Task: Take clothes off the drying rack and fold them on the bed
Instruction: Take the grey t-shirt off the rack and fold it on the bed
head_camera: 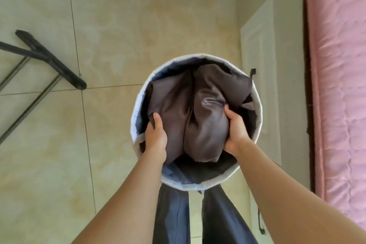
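Two bare arms stretched down into a round white laundry basket [136,105] on the tiled floor [99,25]. Left hand [156,136] and right hand [235,130] each kept a closed grip on the dark brown clothes [200,117] inside it. A black drying rack [49,61] stood at the left, and a pink bed [340,85] lay at the right.

Garment [198,117]: grey-brown cloth, smooth, faint satin sheen.
Basket [138,103]: soft pale fabric wall, blue lining.
Floor [49,164]: beige marbled tile, polished, glossy.
Drying rack [51,61]: metal tubes, matt black foot.
Bed [340,85]: pink quilted cloth cover, matt, puckered.
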`<control>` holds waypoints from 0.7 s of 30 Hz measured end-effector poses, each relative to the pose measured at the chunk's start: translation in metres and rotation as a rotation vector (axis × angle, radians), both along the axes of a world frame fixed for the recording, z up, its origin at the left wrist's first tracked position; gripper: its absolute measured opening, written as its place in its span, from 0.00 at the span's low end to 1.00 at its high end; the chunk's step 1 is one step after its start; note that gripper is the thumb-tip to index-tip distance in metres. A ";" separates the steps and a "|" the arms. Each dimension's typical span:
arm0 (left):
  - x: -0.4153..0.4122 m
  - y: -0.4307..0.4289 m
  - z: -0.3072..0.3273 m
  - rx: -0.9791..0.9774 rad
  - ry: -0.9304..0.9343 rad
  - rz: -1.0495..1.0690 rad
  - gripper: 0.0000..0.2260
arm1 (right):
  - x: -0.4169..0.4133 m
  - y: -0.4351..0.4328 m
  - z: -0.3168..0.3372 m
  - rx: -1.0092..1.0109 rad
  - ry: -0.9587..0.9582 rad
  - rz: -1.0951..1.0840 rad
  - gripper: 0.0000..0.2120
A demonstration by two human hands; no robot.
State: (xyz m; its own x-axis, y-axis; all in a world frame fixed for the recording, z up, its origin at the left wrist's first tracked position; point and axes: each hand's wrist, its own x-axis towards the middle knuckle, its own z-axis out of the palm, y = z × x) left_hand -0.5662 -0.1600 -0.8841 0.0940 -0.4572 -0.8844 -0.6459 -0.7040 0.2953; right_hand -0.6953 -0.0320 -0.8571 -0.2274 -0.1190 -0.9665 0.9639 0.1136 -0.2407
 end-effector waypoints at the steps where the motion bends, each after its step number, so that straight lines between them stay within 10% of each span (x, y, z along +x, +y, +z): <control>1: 0.000 0.004 -0.013 -0.053 -0.018 0.011 0.28 | -0.002 -0.002 -0.019 0.065 0.031 0.015 0.21; 17: -0.004 0.007 -0.138 -0.341 -0.224 -0.345 0.22 | -0.034 -0.008 -0.163 0.866 0.652 0.908 0.18; 21: -0.005 0.019 -0.122 -0.758 -0.253 -0.633 0.33 | -0.016 -0.010 -0.158 0.922 0.962 1.117 0.24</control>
